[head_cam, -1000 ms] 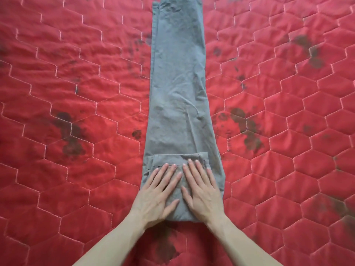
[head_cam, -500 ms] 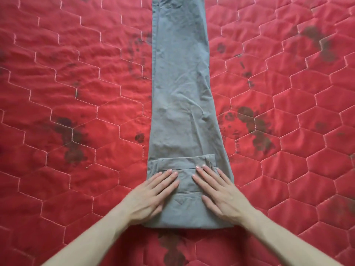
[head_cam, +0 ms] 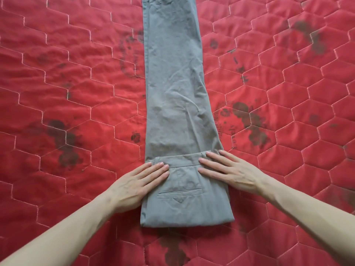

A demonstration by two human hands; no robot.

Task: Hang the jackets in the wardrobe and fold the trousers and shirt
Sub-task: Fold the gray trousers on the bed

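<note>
The grey trousers [head_cam: 172, 104] lie lengthwise from 12 to 6 o'clock on the red quilt [head_cam: 76, 93], soft, light and limp, likely best taken at the folded waistband edges, where left hand [head_cam: 138, 186] and right hand [head_cam: 228, 174] press flat, each grip open.

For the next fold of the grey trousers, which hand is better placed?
Neither clearly: the left hand and right hand lie flat on opposite sides of the folded part of the trousers. Probably both together.
</note>
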